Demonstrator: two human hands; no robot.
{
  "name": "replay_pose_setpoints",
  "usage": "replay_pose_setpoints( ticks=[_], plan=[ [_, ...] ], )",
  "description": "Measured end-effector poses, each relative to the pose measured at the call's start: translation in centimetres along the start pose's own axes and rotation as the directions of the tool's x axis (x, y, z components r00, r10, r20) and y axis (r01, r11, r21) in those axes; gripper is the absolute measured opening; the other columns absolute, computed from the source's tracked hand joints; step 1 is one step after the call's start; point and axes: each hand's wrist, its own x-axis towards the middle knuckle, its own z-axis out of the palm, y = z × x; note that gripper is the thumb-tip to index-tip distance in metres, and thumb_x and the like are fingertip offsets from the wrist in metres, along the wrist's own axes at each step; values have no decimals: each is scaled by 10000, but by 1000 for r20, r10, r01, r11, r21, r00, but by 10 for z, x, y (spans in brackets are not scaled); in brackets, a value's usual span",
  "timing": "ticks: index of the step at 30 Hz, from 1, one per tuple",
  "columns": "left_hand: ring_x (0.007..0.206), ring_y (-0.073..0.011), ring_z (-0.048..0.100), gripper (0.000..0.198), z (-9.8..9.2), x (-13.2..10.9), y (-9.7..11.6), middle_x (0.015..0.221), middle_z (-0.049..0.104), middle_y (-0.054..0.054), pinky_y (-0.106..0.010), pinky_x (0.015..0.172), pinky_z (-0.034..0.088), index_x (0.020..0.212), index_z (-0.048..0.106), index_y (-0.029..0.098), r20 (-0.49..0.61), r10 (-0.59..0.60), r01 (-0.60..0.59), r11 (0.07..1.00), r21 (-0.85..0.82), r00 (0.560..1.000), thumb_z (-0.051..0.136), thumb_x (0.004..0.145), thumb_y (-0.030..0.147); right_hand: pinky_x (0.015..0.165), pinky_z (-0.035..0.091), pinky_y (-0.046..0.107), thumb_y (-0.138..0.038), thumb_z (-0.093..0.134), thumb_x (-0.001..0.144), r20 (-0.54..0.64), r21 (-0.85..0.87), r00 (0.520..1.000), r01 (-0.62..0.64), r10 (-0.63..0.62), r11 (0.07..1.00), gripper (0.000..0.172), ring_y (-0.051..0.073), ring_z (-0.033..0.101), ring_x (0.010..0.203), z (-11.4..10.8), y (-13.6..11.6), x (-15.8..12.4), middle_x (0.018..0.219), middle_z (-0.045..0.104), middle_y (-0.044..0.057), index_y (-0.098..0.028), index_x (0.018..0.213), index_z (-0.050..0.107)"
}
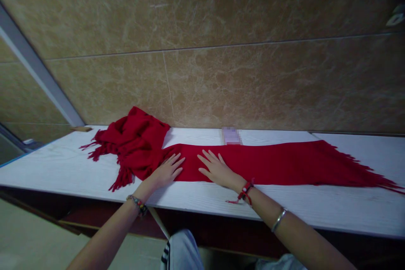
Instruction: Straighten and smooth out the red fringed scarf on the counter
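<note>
A red scarf (272, 163) with fringed ends lies along a white tabletop. Its right part is spread flat in a long strip, with the fringe pointing right; the left part is a crumpled heap with tassels hanging out. My left hand (166, 171) lies with fingers spread on the scarf, where the heap meets the flat strip. Just right of it, my right hand (218, 170) rests palm down on the flat strip, fingers apart. Neither hand grips the cloth.
The white tabletop (221, 200) runs along a brown tiled wall (221, 88). A blurred pale purple item (231, 136) sits behind the scarf. At the back left corner lies a small brown piece (81, 128). My knee is below the front edge.
</note>
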Motion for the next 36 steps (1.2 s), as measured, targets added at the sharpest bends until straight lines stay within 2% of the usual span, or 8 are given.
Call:
replay_pose_setpoints(
  ticks=[5,11,14,17,21,25,30,36],
  plan=[
    [1280,-260,234,462,6,1,3,1378,297,-161,-466,1004,295,1312,334,157,-29,-57,57,998,6,998,324,895,354,1030,123,482,-472,254,883,120,-37,992,52,-47,998,543,258,132,1307,9,3,22,1425,200,107,-202,1354,266],
    [1275,-278,240,497,7,2,3,1379,277,-189,-473,1000,293,1319,319,132,-2,-116,116,993,-7,993,347,881,365,1028,152,441,-489,255,873,89,-82,980,-168,176,982,612,283,136,1302,12,25,42,1408,194,195,-107,1352,265],
    [1260,-280,276,481,2,2,7,1362,310,-194,-468,985,320,1301,348,114,-14,-116,116,993,-3,993,362,876,339,1026,147,455,-485,271,871,93,-71,977,-188,194,980,606,280,128,1304,14,26,49,1409,191,193,-115,1351,267],
    [1233,-253,330,406,-13,-2,14,1324,386,-164,-437,983,337,1245,432,127,-36,-18,18,1000,9,999,362,878,285,1027,149,460,-424,308,879,29,-62,980,-194,196,979,557,277,149,1300,14,22,46,1402,211,196,-104,1335,302],
    [1102,-212,465,369,-46,-14,20,1195,511,-96,-363,941,386,1170,509,194,29,158,-159,986,43,987,449,837,342,1026,211,416,-354,375,874,-111,3,994,19,-19,1000,486,241,223,1280,8,4,28,1363,316,176,-95,1285,387],
    [922,-189,560,356,-69,-28,14,1060,580,-76,-308,805,462,1138,527,204,122,148,-164,977,135,981,506,783,226,957,338,311,-306,481,836,-100,31,928,364,-359,931,355,184,417,1141,3,-25,8,1208,508,111,-143,1148,529],
    [879,-168,579,423,-70,-31,5,985,611,-62,-261,753,465,1108,538,195,193,143,-181,963,199,971,470,721,38,791,426,286,-159,473,826,-29,-122,919,387,-393,914,277,182,529,931,5,-47,7,996,609,96,-128,1092,540],
    [763,-164,587,230,-60,-30,3,868,620,-60,-263,665,471,1000,584,167,93,50,-69,974,217,994,444,819,139,749,411,276,-121,435,838,-33,-194,927,362,-375,912,250,173,538,865,9,-55,16,932,618,85,-133,1067,534]
  ],
)
